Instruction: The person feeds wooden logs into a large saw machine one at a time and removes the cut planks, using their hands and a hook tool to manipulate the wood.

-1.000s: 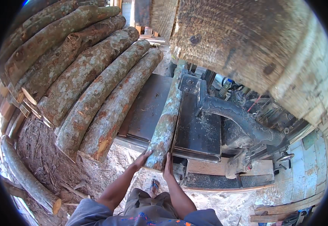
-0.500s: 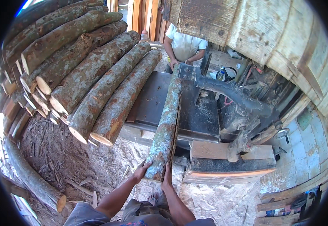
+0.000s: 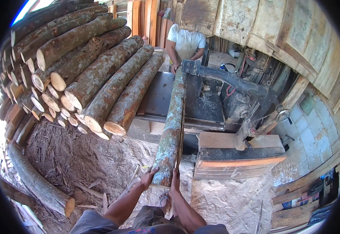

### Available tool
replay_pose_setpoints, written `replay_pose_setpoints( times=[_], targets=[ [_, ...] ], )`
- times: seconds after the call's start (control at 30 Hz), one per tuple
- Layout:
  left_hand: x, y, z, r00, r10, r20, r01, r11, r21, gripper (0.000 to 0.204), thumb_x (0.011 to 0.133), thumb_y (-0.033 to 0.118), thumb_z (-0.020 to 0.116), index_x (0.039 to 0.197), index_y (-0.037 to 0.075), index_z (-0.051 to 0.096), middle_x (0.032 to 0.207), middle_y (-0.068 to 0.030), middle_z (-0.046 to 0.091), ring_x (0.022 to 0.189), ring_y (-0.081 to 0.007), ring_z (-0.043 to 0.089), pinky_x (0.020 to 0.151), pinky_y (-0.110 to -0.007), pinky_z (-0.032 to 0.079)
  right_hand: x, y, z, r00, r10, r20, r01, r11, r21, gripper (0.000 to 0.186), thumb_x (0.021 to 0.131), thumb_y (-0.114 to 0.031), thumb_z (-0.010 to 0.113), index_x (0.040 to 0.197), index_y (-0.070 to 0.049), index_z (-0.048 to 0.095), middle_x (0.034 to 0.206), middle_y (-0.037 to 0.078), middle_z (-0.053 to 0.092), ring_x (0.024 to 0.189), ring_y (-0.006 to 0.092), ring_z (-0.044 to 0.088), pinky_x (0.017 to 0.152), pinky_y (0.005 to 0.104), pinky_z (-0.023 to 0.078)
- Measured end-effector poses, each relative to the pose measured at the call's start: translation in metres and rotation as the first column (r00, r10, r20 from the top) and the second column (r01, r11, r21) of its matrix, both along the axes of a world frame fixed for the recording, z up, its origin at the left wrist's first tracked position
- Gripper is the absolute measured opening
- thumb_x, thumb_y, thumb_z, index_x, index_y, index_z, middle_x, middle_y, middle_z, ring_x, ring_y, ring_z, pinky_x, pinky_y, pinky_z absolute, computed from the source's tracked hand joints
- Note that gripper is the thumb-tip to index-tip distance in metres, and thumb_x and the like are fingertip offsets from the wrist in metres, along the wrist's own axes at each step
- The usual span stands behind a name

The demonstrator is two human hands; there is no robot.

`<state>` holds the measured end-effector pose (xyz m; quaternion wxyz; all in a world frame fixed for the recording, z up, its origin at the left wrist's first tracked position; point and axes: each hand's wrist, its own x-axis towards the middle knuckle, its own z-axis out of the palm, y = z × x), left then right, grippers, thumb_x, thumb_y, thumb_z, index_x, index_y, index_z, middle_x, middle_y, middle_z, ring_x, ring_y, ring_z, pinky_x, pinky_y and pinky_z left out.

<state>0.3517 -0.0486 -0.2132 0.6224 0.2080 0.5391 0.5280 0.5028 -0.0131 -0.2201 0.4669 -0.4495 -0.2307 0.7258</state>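
A long log (image 3: 169, 134) with mottled, lichen-covered bark stretches away from me across a dark metal machine table (image 3: 154, 97). A dark lengthwise gap runs down its right side. My left hand (image 3: 148, 177) presses against the left side of the near end, and my right hand (image 3: 175, 182) grips the right side. The far end reaches the dark arm and guide (image 3: 191, 67) of a sawing machine; the blade itself cannot be made out. Beyond the table a person in a white top (image 3: 185, 42) has their hands near the log's far end.
Logs (image 3: 103, 78) are stacked high on the left, and a curved log (image 3: 41, 179) lies on the sawdust-covered floor (image 3: 119, 156). A large squared timber (image 3: 240, 156) stands right of my log. Wooden boards (image 3: 279, 27) overhang at upper right, near a handwheel (image 3: 283, 114).
The view has shifted slightly, showing more of the stack's cut ends. Both hands keep their hold on the log's near end; any movement of the log is too small to tell.
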Motion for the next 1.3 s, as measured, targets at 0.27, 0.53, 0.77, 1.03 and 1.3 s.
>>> replay_pose_setpoints(
  times=[0.27, 0.53, 0.77, 1.03, 1.3],
  targets=[
    [0.041, -0.131, 0.024, 0.999, 0.033, 0.037, -0.033, 0.999, 0.004, 0.072, 0.086, 0.038, 0.062, 0.139, 0.000, 0.032, 0.128, -0.0137, 0.050, 0.115, -0.0223, 0.049, 0.099, -0.032, 0.037, 0.035, -0.129, 0.009, 0.998, 0.007, 0.069, -0.006, 1.000, -0.008, 0.066, 0.090, -0.047, 0.051, 0.139, -0.006, 0.034, 0.133, 0.011, 0.044, 0.117, 0.0245, 0.046, 0.098, 0.0330, 0.036],
    [0.058, -0.227, 0.021, 0.994, -0.032, 0.107, 0.026, 0.998, 0.053, 0.065, 0.086, 0.034, 0.063, 0.134, 0.000, 0.036, 0.122, -0.0134, 0.054, 0.105, -0.0221, 0.057, 0.090, -0.034, 0.046, 0.062, -0.233, 0.024, 0.884, 0.109, 0.454, -0.144, 0.989, 0.042, 0.071, 0.089, -0.056, 0.045, 0.139, -0.007, 0.036, 0.134, 0.016, 0.045, 0.121, 0.0296, 0.043, 0.101, 0.0364, 0.034],
    [0.072, -0.320, 0.021, 0.987, -0.104, 0.125, 0.108, 0.994, -0.026, 0.070, 0.080, 0.029, 0.069, 0.132, -0.002, 0.034, 0.122, -0.0149, 0.053, 0.111, -0.0229, 0.053, 0.096, -0.038, 0.043, 0.111, -0.288, -0.041, 0.841, 0.334, 0.426, -0.244, 0.936, -0.252, 0.058, 0.081, -0.053, 0.063, 0.107, -0.002, 0.058, 0.094, 0.009, 0.059, 0.078, 0.0160, 0.058, 0.065, 0.0289, 0.047],
    [0.055, -0.306, -0.013, 0.939, -0.067, 0.337, 0.103, 0.991, -0.090, 0.080, 0.074, 0.035, 0.071, 0.135, 0.003, 0.032, 0.123, -0.0142, 0.050, 0.111, -0.0246, 0.053, 0.091, -0.039, 0.047, 0.279, -0.248, -0.016, 0.879, 0.242, 0.412, -0.089, 0.930, -0.356, 0.038, 0.090, -0.036, 0.055, 0.104, 0.000, 0.059, 0.087, 0.010, 0.067, 0.068, 0.0191, 0.063, 0.060, 0.0318, 0.051],
    [-0.026, -0.030, -0.002, 0.980, -0.081, 0.182, 0.081, 0.997, 0.007, 0.066, 0.082, 0.030, 0.065, 0.133, -0.001, 0.036, 0.122, -0.0117, 0.052, 0.111, -0.0220, 0.052, 0.096, -0.034, 0.041, 0.294, -0.242, -0.051, 0.600, 0.342, 0.723, 0.118, 0.856, -0.503, 0.058, 0.087, -0.048, 0.057, 0.115, 0.003, 0.053, 0.095, 0.015, 0.065, 0.071, 0.0262, 0.066, 0.062, 0.0376, 0.053]
  ],
)
